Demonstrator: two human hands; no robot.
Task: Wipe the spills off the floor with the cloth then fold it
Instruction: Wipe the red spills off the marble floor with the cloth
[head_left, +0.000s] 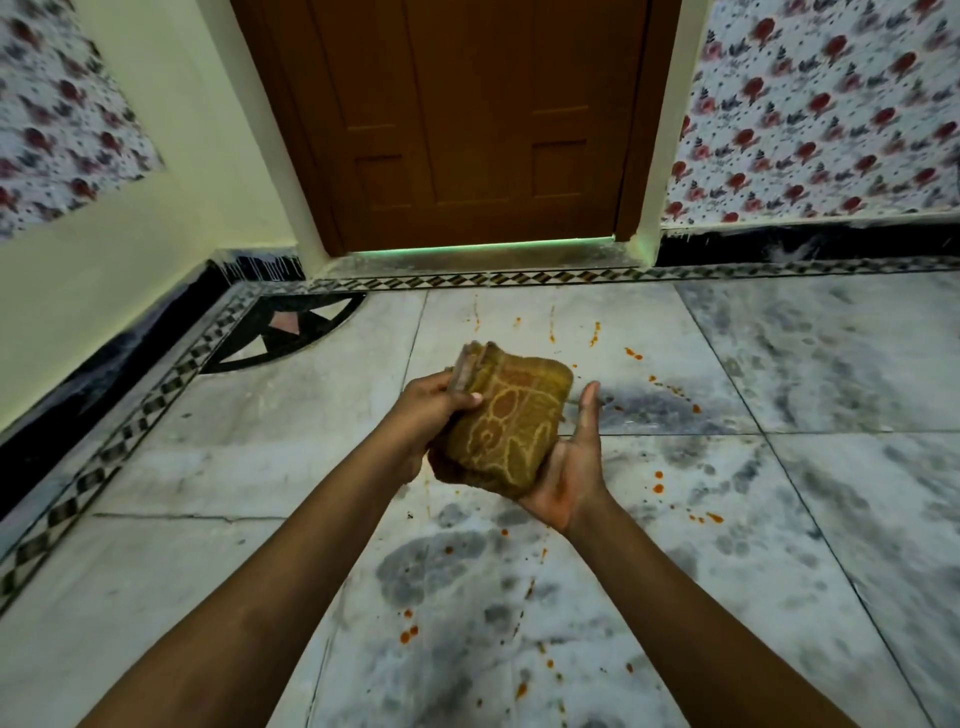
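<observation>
The left hand (431, 405) grips the folded cloth (506, 423) at its left edge; the right hand (574, 462), flat and open, supports it from below. The orange spills (657, 480) lie on the floor (779, 364) beneath and all around (none wiped yet, I judge).

Open floor (779, 467) ahead; door (467, 130) blocks beyond.

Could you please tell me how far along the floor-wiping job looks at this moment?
Nothing looks wiped yet: orange spills still dot the marble floor. In hand: the cloth, folded into a bundle, is gripped by the left hand and rests on the open right hand, above the floor. Left: wiping, then folding.
</observation>
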